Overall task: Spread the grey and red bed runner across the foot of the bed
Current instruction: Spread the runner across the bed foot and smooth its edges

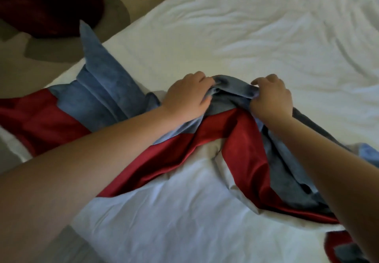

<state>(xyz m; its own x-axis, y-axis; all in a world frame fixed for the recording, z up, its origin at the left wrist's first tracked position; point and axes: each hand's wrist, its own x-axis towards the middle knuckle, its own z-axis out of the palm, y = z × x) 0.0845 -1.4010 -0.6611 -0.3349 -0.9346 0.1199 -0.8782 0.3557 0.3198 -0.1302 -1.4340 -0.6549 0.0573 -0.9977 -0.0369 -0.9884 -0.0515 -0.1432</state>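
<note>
One crumpled grey and red fabric bed runner (205,150) lies on the wrinkled white bed (246,27), long axis from frame left to lower right. Mid-frame, left hand (186,96) and right hand (270,98) each clench its bunched grey edge. Beyond, one grey corner points upper left.

We are looking at the bed runner (235,139), a long cloth of grey-blue panels and shiny red bands, with its pale lining showing where it is turning over. It is lying crumpled and twisted across the near part of the bed (246,27), not flat. Its left end is resting by the bed's left edge, with one grey corner sticking up. The middle is bunching into a grey ridge where our left hand (187,96) and right hand (271,96) are gripping it close together. The right part is trailing in folds toward the lower right.
</note>
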